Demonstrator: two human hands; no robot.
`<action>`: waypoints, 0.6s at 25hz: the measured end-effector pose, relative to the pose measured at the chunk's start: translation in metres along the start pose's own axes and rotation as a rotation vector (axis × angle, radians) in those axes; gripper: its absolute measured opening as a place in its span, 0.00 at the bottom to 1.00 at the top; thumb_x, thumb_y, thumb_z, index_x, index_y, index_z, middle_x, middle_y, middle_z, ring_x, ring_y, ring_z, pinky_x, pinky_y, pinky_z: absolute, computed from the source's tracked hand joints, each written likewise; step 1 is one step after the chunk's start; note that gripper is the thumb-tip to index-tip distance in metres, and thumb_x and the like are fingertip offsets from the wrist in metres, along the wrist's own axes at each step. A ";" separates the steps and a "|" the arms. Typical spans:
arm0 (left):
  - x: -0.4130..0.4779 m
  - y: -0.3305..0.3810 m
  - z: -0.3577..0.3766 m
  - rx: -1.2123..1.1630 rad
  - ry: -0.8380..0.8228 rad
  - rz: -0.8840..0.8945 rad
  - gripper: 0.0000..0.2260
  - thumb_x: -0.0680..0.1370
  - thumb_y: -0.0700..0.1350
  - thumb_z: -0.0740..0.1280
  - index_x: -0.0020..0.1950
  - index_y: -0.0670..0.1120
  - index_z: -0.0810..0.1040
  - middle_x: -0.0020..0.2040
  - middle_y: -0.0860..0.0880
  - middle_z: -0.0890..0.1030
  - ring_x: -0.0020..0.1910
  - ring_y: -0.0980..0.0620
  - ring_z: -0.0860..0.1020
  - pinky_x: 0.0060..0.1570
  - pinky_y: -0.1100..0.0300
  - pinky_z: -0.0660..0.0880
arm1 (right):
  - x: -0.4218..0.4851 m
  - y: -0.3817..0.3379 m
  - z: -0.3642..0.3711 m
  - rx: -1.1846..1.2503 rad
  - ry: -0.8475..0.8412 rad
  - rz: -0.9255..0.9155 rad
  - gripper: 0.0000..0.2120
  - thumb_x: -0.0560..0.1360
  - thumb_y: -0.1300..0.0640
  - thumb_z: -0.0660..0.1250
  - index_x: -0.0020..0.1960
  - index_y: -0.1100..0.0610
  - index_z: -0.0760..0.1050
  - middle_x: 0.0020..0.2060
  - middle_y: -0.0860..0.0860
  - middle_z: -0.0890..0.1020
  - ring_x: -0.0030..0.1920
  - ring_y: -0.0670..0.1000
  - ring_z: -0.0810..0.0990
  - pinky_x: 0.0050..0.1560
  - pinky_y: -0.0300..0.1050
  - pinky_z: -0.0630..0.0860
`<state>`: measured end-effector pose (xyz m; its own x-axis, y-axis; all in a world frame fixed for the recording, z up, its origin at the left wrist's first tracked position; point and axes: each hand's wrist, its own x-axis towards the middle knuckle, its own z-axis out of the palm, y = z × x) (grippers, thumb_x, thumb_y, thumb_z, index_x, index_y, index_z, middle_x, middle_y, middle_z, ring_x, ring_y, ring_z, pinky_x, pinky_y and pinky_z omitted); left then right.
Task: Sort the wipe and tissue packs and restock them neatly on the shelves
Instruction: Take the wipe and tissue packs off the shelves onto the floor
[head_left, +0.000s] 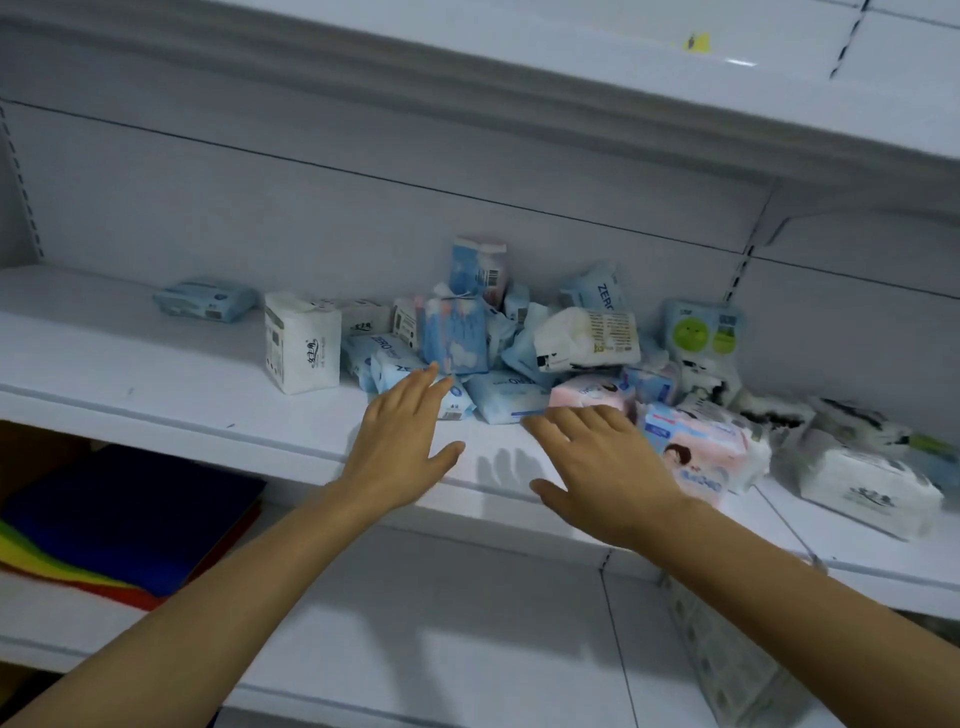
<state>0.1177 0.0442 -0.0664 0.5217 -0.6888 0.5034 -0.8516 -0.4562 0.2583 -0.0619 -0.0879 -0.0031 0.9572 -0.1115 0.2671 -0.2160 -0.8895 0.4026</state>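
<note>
A jumbled heap of wipe and tissue packs (519, 338) lies on the middle white shelf (156, 374). A white tissue pack (301, 343) stands upright at its left, and a blue wipe pack (205, 300) lies apart further left. A pink baby-wipe pack (701, 447) and white packs (862, 478) spread to the right. My left hand (402, 441) reaches in with straight fingers, fingertips at a blue ZERO pack (400, 371). My right hand (602, 457) hovers flat, fingers spread, in front of a pale pink pack (587, 389). Neither hand holds anything.
An upper shelf (571, 88) overhangs the heap. A lower shelf (415, 649) lies below my forearms. Folded coloured sheets, dark blue over a rainbow stack (104, 530), lie at lower left. A clear plastic divider (727, 660) stands on the lower shelf at right.
</note>
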 end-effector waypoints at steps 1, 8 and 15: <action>0.011 -0.006 0.008 0.018 -0.014 0.004 0.32 0.78 0.57 0.62 0.78 0.50 0.54 0.79 0.50 0.52 0.78 0.50 0.50 0.74 0.51 0.50 | 0.015 0.000 0.008 0.001 -0.013 0.002 0.26 0.78 0.44 0.59 0.72 0.53 0.60 0.68 0.52 0.70 0.67 0.57 0.69 0.67 0.51 0.61; 0.043 -0.026 0.034 0.028 -0.058 -0.095 0.27 0.77 0.59 0.63 0.74 0.56 0.61 0.77 0.55 0.57 0.77 0.55 0.49 0.74 0.46 0.41 | 0.110 0.007 0.062 -0.112 -0.051 0.043 0.20 0.76 0.58 0.60 0.67 0.54 0.65 0.60 0.54 0.75 0.59 0.57 0.75 0.59 0.50 0.66; 0.041 -0.032 0.039 -0.091 0.062 -0.076 0.26 0.73 0.59 0.63 0.69 0.54 0.71 0.74 0.50 0.65 0.75 0.49 0.59 0.73 0.43 0.54 | 0.124 0.005 0.093 0.190 0.275 0.092 0.25 0.69 0.51 0.48 0.49 0.59 0.81 0.42 0.57 0.84 0.41 0.59 0.82 0.37 0.45 0.74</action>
<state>0.1689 0.0086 -0.0857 0.5830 -0.6169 0.5286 -0.8124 -0.4506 0.3702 0.0737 -0.1470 -0.0497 0.8420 -0.0948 0.5312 -0.2346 -0.9508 0.2021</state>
